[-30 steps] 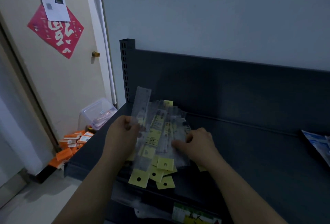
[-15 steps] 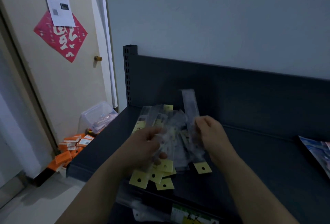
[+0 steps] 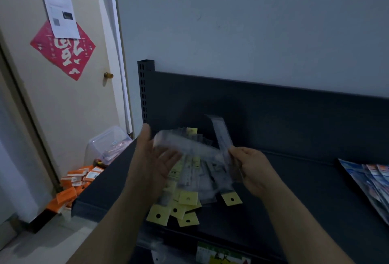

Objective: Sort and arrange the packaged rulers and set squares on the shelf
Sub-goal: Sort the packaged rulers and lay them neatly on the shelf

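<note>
Heap of packaged rulers [image 3: 195, 179] at frame centre on the dark shelf [image 3: 305, 190], right hand [image 3: 252, 169] pinching one ruler packet [image 3: 222, 135] tilted upward, left hand [image 3: 155, 162] spread open against a blurred clear packet [image 3: 183, 143]. Best to lay the pinched one flat right of the heap, yellow hang tags [image 3: 188, 198] all toward the lower edge, sleeves squared to stop sliding.

- Seemingly a shop stockroom.
- Dark metal shelf [image 3: 294, 190] with slotted upright [image 3: 143, 87].
- Packaged rulers [image 3: 187, 179] with hang tabs.
- Orange boxes [image 3: 72, 179] heaped on floor by door [image 3: 73, 105].
</note>
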Tool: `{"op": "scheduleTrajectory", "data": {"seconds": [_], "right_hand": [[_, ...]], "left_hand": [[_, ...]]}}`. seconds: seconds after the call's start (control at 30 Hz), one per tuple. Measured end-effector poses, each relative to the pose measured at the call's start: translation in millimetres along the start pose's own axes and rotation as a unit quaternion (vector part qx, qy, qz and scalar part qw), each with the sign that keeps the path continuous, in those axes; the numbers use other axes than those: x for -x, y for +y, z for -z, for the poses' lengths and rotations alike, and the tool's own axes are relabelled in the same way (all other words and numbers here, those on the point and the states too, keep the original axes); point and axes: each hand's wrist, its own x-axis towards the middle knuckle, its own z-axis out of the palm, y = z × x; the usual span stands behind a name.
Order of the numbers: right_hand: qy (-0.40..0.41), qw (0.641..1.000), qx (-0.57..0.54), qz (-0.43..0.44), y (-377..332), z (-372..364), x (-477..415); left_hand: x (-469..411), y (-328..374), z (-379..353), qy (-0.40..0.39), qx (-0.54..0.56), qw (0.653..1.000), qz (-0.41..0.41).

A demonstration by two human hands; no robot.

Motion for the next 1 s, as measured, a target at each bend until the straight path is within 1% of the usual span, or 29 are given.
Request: {"op": "scheduleTrajectory", "data": {"seconds": [0.07,0.13,0.2,0.27,0.33,0.4,0.53,0.57,0.63,0.7,0.73,0.77,0.83,0.9,1.0], "right_hand": [[0.019,0.999,-0.039,-0.005,0.5,-5.3,-1.7],[0.026,0.999,-0.026,0.000,1.8,-12.2,-1.0],[0.010,1.000,0.012,0.014,5.6,-17.9,1.0],[-0.034,0.998,0.035,0.028,7.3,-21.5,6.0],[-0.085,0.993,0.061,0.052,8.2,-23.9,10.6],[-0.124,0.984,0.099,0.081,7.0,-28.1,15.4],[-0.158,0.972,0.141,0.097,6.7,-43.7,21.4],[-0.163,0.971,0.147,0.099,5.3,-46.7,22.2],[-0.143,0.971,0.164,0.103,3.9,-47.5,19.2],[-0.053,0.965,0.225,0.122,3.9,-40.0,11.0],[-0.006,0.952,0.277,0.129,5.5,-34.7,6.3],[0.020,0.936,0.328,0.123,7.8,-30.8,3.4],[0.010,0.920,0.380,0.098,14.5,-31.3,2.4],[-0.007,0.917,0.389,0.087,18.1,-41.3,5.0],[0.002,0.903,0.423,0.079,17.9,-55.6,3.4]], "left_hand": [[5.9,-17.7,-4.6,-0.019,-0.019,1.000,0.004],[7.3,-32.2,-9.8,-0.009,-0.075,0.997,-0.004],[4.9,-38.5,-13.1,0.004,-0.132,0.990,-0.040],[-0.1,-39.0,-11.5,0.015,-0.154,0.986,-0.057],[-4.3,-36.1,-7.8,0.021,-0.155,0.987,-0.040],[-5.2,-33.0,-5.4,0.008,-0.168,0.986,-0.013],[-7.3,-30.2,-2.2,-0.015,-0.123,0.991,0.054],[-8.2,-30.7,-0.5,-0.026,-0.116,0.991,0.060],[-10.2,-30.5,2.3,-0.021,-0.128,0.991,0.041],[-14.6,-29.1,8.6,0.013,-0.121,0.992,0.019],[-16.9,-27.6,12.6,0.034,-0.110,0.993,0.011],[-19.1,-25.6,16.9,0.051,-0.105,0.993,0.004],[-20.1,-20.6,23.1,0.071,-0.103,0.992,0.005],[-20.3,-18.0,27.2,0.075,-0.094,0.992,0.023],[-20.0,-18.0,27.5,0.072,-0.089,0.993,0.042]]}}
